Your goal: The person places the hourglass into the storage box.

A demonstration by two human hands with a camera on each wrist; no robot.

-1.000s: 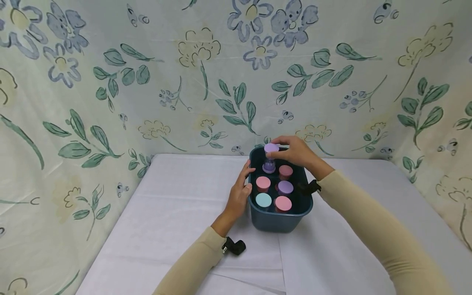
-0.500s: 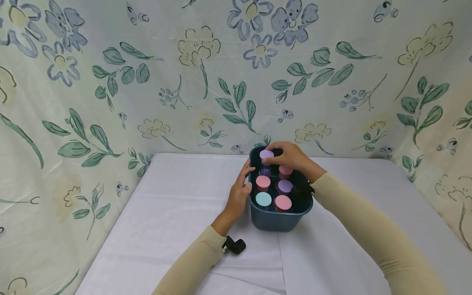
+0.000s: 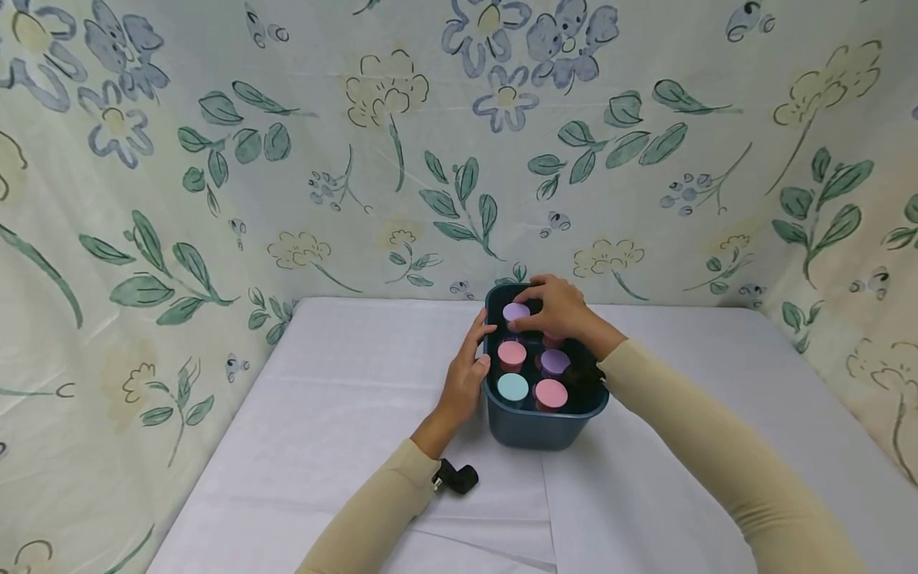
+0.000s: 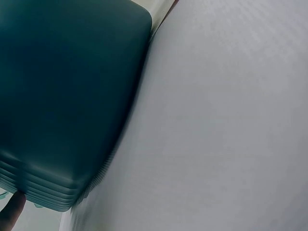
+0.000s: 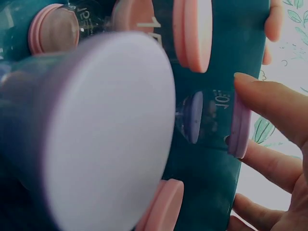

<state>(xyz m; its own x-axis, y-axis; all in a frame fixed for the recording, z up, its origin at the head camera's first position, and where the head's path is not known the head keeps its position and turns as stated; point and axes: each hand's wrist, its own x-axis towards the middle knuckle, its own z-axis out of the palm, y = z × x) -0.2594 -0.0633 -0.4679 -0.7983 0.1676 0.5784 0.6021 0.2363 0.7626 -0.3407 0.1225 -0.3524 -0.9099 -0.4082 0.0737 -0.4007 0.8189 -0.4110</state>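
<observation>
Head cam looks forward and down from above at the whole worktop point(image 3: 344, 399) and teal bin point(image 3: 534, 426), the left wrist cam sits pressed up against that bin's outer wall point(image 4: 67, 96), and the right wrist cam peers super close into the same bin's point(image 5: 211, 163) inside.

We see a white-covered surface point(image 3: 344, 414) backed and flanked by a cream floral cloth point(image 3: 402, 143) of blue flowers and green leaves.
</observation>
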